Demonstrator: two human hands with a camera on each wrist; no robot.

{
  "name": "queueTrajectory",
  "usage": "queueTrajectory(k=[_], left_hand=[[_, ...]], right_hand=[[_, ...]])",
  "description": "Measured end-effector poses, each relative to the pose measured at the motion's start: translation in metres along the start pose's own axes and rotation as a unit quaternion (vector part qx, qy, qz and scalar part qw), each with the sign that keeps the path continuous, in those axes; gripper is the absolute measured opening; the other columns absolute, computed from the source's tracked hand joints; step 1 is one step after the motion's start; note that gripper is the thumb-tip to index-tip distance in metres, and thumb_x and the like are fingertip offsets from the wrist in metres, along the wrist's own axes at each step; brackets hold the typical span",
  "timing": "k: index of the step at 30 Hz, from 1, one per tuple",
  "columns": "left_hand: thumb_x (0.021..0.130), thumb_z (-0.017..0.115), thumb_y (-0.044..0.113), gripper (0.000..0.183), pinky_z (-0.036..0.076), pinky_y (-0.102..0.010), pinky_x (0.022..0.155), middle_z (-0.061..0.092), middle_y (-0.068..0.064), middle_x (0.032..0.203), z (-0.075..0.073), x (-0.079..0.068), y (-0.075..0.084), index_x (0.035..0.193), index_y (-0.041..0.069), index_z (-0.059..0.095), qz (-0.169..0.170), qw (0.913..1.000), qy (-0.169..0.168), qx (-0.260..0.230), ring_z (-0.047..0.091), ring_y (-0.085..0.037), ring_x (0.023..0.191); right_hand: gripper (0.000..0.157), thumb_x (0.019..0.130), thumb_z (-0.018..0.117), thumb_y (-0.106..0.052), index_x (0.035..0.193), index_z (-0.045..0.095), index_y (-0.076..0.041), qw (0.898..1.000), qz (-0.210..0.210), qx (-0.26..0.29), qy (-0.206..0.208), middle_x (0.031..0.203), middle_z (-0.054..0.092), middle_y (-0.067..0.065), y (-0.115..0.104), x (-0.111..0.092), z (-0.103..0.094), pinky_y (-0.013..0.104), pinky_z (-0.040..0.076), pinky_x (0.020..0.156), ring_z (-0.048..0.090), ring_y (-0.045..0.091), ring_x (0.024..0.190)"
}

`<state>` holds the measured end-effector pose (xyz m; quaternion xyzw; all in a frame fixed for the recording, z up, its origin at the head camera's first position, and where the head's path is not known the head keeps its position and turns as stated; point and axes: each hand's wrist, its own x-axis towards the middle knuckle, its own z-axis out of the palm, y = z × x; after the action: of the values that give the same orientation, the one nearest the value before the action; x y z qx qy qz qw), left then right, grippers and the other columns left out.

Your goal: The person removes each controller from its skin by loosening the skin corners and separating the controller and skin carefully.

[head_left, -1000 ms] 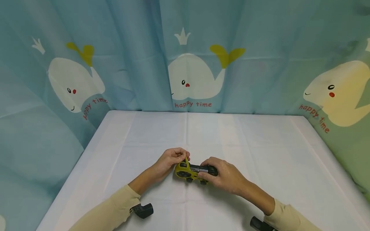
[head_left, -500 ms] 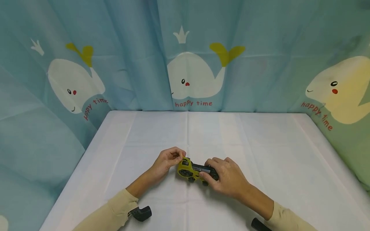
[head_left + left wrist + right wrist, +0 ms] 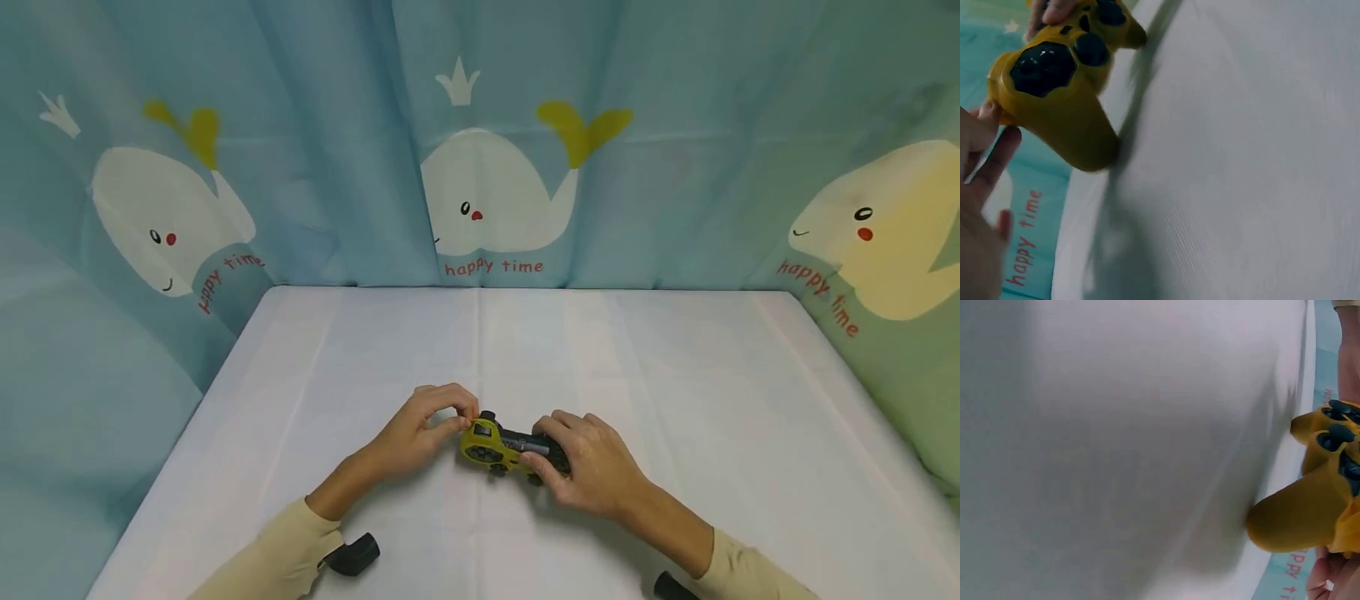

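A black game controller point(image 3: 523, 442) sits partly inside a yellow stretchy cover point(image 3: 469, 438), held over the table near the middle of the head view. My right hand point(image 3: 600, 462) grips its right end, thumb on the near side and fingers over the far side. At the left end, the thumb and index finger of my left hand point(image 3: 416, 429) pinch the cover's edge. The left wrist view shows the cover point(image 3: 1075, 128) around one handle, with a black directional pad point(image 3: 1044, 69) in its opening. In the right wrist view, folds of cover point(image 3: 1349, 528) bunch up near the other handle.
A white cloth covers the table point(image 3: 637, 358) beneath the hands. Blue-green curtains point(image 3: 352, 167) printed with whales hang at the back and both sides. Black camera mounts point(image 3: 354, 554) stick out near both sleeves.
A strip of yellow cover that my left hand held stretched upward has come down against the controller's left end. The left hand has shifted slightly left; the right hand keeps its grip.
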<state>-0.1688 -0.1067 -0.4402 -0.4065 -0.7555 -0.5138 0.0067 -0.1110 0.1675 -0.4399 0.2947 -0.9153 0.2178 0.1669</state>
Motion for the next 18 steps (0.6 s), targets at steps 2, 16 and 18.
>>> queueTrajectory(k=[2,16,18], left_hand=[[0.094,0.069,-0.001,0.016,0.037,-0.048,0.094,0.068,0.004,0.106,-0.002,0.000,-0.001,0.102,0.014,0.069,0.043,0.9959,0.004,0.080,0.064,-0.014,0.101],[0.102,0.057,0.024,0.041,0.040,-0.046,0.106,0.056,0.003,0.138,-0.012,0.010,0.037,0.141,0.013,0.058,-0.035,0.9626,-0.144,0.227,0.049,-0.014,0.129],[0.101,0.058,0.029,0.042,0.041,-0.046,0.104,0.054,0.002,0.142,-0.011,0.014,0.041,0.141,0.015,0.060,-0.016,0.9516,-0.171,0.255,0.048,-0.017,0.132]], right_hand=[[0.023,0.093,0.071,-0.040,0.098,0.066,-0.019,1.000,0.014,0.019,-0.013,0.087,0.061,-0.012,0.000,0.001,-0.002,0.031,0.046,0.065,0.049,0.002,0.068],[0.028,0.100,0.065,-0.044,0.111,0.064,-0.018,0.991,0.031,0.096,-0.093,0.095,0.059,-0.013,0.004,0.004,-0.011,0.028,0.050,0.066,0.054,0.003,0.076],[0.029,0.100,0.063,-0.045,0.112,0.064,-0.019,0.989,0.034,0.103,-0.102,0.096,0.058,-0.013,0.004,0.004,-0.011,0.027,0.050,0.066,0.054,0.003,0.076]])
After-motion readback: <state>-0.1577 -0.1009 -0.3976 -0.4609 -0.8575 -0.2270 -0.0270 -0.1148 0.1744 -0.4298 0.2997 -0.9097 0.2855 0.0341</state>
